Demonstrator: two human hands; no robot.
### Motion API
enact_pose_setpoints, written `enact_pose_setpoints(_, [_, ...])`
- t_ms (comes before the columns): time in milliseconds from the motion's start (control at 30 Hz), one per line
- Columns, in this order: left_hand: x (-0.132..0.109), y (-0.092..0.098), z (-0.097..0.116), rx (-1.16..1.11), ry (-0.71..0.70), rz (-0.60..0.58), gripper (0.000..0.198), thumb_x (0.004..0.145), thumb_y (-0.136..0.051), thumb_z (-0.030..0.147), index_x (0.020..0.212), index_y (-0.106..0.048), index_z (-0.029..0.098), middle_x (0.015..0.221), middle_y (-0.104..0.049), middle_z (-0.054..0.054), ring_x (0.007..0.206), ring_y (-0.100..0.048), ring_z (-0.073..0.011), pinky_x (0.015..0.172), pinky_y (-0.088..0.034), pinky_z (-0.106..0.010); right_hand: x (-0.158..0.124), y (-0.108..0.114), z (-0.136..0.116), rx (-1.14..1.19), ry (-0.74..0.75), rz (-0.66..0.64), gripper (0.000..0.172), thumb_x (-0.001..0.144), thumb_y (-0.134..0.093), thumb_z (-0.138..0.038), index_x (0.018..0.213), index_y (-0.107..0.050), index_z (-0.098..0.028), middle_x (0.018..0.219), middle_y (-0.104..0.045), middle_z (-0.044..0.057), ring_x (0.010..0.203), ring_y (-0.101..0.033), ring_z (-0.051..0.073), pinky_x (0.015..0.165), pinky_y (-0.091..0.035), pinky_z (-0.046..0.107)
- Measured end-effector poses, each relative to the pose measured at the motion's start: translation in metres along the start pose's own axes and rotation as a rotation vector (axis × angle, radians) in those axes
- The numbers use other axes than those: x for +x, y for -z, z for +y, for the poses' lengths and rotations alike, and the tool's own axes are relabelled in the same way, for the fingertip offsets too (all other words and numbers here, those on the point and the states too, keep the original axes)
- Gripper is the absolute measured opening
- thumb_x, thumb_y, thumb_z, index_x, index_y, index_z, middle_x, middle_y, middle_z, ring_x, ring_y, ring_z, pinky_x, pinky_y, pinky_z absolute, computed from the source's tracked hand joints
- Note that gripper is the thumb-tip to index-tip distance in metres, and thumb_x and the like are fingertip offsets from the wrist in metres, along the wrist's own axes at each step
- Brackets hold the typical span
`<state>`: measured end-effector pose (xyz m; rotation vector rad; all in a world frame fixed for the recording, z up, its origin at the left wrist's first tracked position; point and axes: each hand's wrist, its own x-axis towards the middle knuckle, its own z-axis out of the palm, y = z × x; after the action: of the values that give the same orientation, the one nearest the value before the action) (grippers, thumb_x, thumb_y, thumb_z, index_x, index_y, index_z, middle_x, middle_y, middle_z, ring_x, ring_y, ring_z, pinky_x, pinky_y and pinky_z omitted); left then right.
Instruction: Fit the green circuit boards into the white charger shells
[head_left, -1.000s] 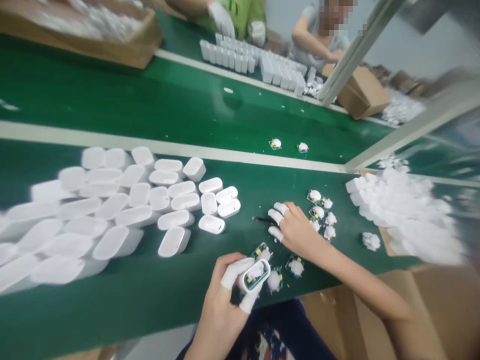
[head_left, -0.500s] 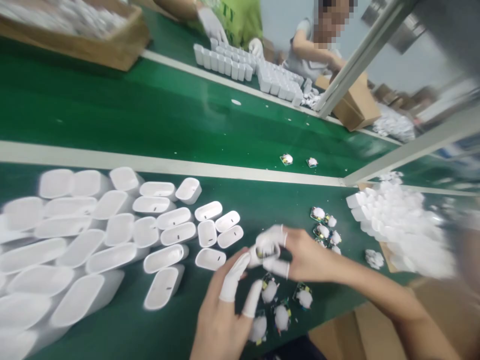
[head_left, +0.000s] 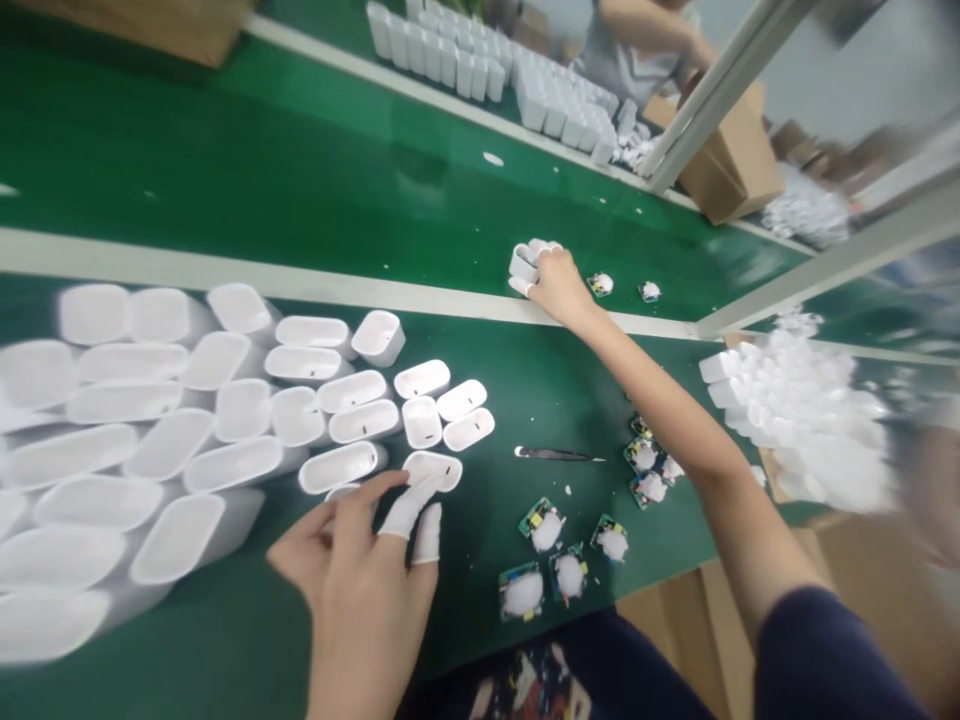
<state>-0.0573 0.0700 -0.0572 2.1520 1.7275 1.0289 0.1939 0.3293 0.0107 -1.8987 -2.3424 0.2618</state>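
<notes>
Your right hand is stretched well out, fingers clamped on a small white plastic shell with rounded ends. That shell is just beyond the pale straight rail, over the glossy green strip, left of two small boards with white lumps. Base touching the strip or not: cannot tell. Grip is round the outside, probably to leave the mouth clear.

Your left hand is low over the dark green worktop, fingers partly spread, tips at the near edge of an open white oval shell. Pinching or merely resting: cannot tell. White covers on both hands' fingers, likely to spare skin or parts.

Crowd of open white shells at left, mouths up, presumably so each opening can be seen and reached. Near group of green circuit boards with white lumps sits close to your body, likely for short reaches; slim dark tool, perhaps tweezers, lies between your hands' sides, handy to either.

Held shell: smooth, plain white, oval mouth showing greyish inside; contents too small to make out.
</notes>
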Motion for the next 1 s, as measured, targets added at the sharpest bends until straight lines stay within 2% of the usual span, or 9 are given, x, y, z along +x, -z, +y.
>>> enact_pose_setpoints(67, [0.003,-0.001,0.004,0.055,-0.015,0.045,0.024,0.091,-0.072,0.016,0.114,-0.074,0.023,0.124,-0.066,-0.017,0.109,-0.052,-0.0384,0.088,-0.045,-0.054,-0.048,0.014,-0.009,0.009,0.071,0.029,0.04,0.099,-0.061,-0.016,0.135,-0.061,0.0,0.143,-0.062,0.026,0.136,-0.056,0.038,0.117,-0.043,0.051])
enact_pose_setpoints(167, [0.004,0.002,0.011,0.087,-0.074,0.041,0.02,0.091,-0.071,0.015,0.11,-0.073,0.023,0.128,-0.061,-0.018,0.114,-0.048,-0.0392,0.09,-0.044,-0.056,-0.145,0.029,-0.022,0.113,0.274,-0.134,0.021,0.1,-0.064,-0.019,0.118,-0.073,-0.014,0.118,-0.075,0.014,0.111,-0.071,0.03,0.1,-0.058,0.048])
enact_pose_setpoints(233, [0.002,0.009,0.017,0.078,-0.109,0.013,0.023,0.092,-0.07,0.014,0.113,-0.072,0.025,0.129,-0.061,-0.017,0.114,-0.047,-0.0389,0.09,-0.044,-0.055,-0.205,0.026,-0.028,0.171,0.401,-0.282,0.025,0.1,-0.066,-0.015,0.123,-0.073,-0.018,0.119,-0.076,0.013,0.107,-0.072,0.028,0.092,-0.063,0.044])
enact_pose_setpoints(333, [-0.007,0.021,0.031,0.036,-0.136,-0.044,0.03,0.092,-0.067,0.009,0.119,-0.068,0.025,0.128,-0.064,-0.015,0.116,-0.049,-0.0385,0.092,-0.044,-0.054,-0.26,0.003,-0.034,0.171,0.466,-0.316,0.037,0.096,-0.069,-0.01,0.131,-0.071,-0.021,0.133,-0.071,0.015,0.116,-0.069,0.028,0.096,-0.063,0.046])
enact_pose_setpoints(500, [-0.024,0.025,0.053,-0.112,-0.111,-0.227,0.03,0.096,-0.055,0.003,0.118,-0.063,0.022,0.12,-0.067,-0.012,0.112,-0.059,-0.0319,0.095,-0.053,-0.047,-0.272,-0.027,-0.031,0.146,0.407,-0.257,0.03,0.097,-0.069,-0.011,0.125,-0.075,-0.018,0.124,-0.073,0.016,0.116,-0.068,0.031,0.102,-0.061,0.051])
enact_pose_setpoints(633, [-0.029,0.014,0.058,-0.204,0.072,-0.238,0.03,0.101,-0.059,0.018,0.131,-0.057,0.021,0.124,-0.066,-0.011,0.111,-0.068,-0.0274,0.095,-0.059,-0.041,-0.274,-0.024,-0.022,0.084,0.349,-0.201,0.026,0.096,-0.067,-0.011,0.118,-0.078,-0.018,0.115,-0.075,0.017,0.113,-0.068,0.035,0.101,-0.061,0.057])
enact_pose_setpoints(800, [-0.023,-0.003,0.049,-0.248,0.158,-0.393,0.048,0.098,-0.063,0.019,0.144,-0.05,0.021,0.133,-0.066,-0.012,0.119,-0.071,-0.0271,0.102,-0.06,-0.041,-0.277,-0.028,-0.022,0.027,0.37,-0.136,0.03,0.096,-0.065,-0.011,0.122,-0.078,-0.017,0.119,-0.075,0.019,0.11,-0.069,0.036,0.094,-0.064,0.055])
enact_pose_setpoints(900, [-0.019,-0.011,0.045,-0.237,0.106,-0.382,0.037,0.095,-0.063,0.016,0.133,-0.061,0.017,0.128,-0.069,-0.013,0.114,-0.072,-0.0293,0.099,-0.061,-0.043,-0.273,-0.031,-0.023,0.011,0.413,-0.092,0.03,0.094,-0.062,-0.008,0.12,-0.077,-0.013,0.113,-0.076,0.02,0.102,-0.071,0.036,0.086,-0.067,0.052])
enact_pose_setpoints(1000, [-0.017,-0.012,0.048,-0.275,0.03,-0.271,0.022,0.093,-0.063,0.013,0.113,-0.069,0.017,0.112,-0.074,-0.012,0.099,-0.072,-0.0284,0.088,-0.063,-0.043,-0.273,-0.028,-0.019,0.157,0.39,0.016,0.027,0.095,-0.061,-0.009,0.116,-0.076,-0.016,0.11,-0.078,0.017,0.103,-0.073,0.034,0.088,-0.066,0.051])
